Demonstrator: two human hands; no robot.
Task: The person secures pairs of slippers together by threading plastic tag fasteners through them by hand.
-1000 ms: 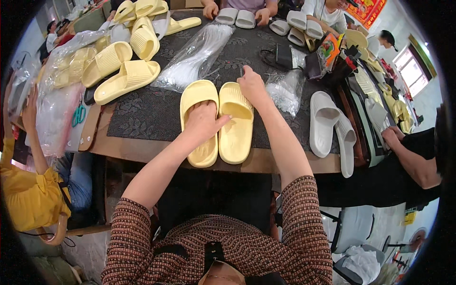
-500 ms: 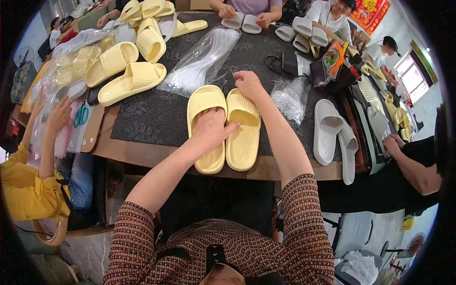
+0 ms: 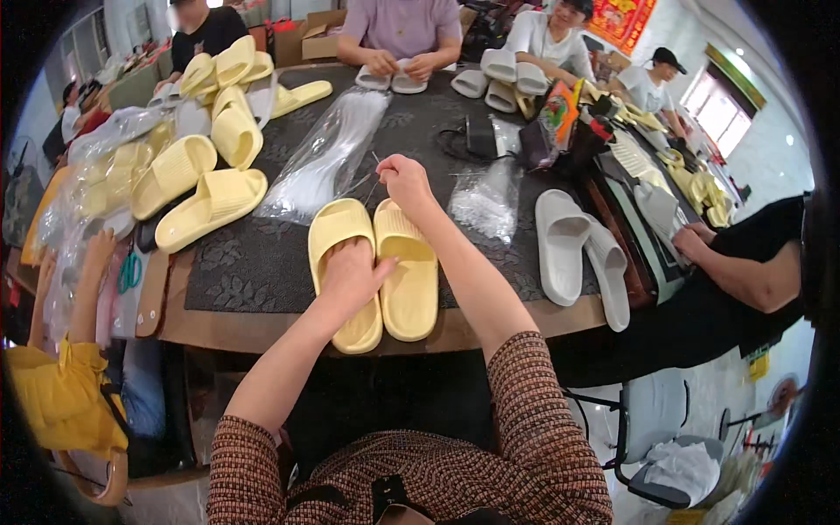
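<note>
Dark patterned table mat (image 3: 262, 262) covers the bench w/ the yellow slipper pair (image 3: 376, 271) side by side at the near edge, toes away from me. My left hand (image 3: 350, 278) lies flat across the left slipper's strap, fingers spread, prob pinning the pair steady. Right hand (image 3: 404, 179) is closed in a pinch on a thin plastic tie (image 3: 374, 175) just past the toes. Clear bag of ties (image 3: 324, 162) lies beside it.

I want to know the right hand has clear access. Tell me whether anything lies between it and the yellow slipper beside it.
Nothing visible does. The right hand hangs just above the toe end of the right yellow slipper, pinching a thin strand, with only bare dark mat around. The left hand rests on the left yellow slipper, off to the side.
</note>
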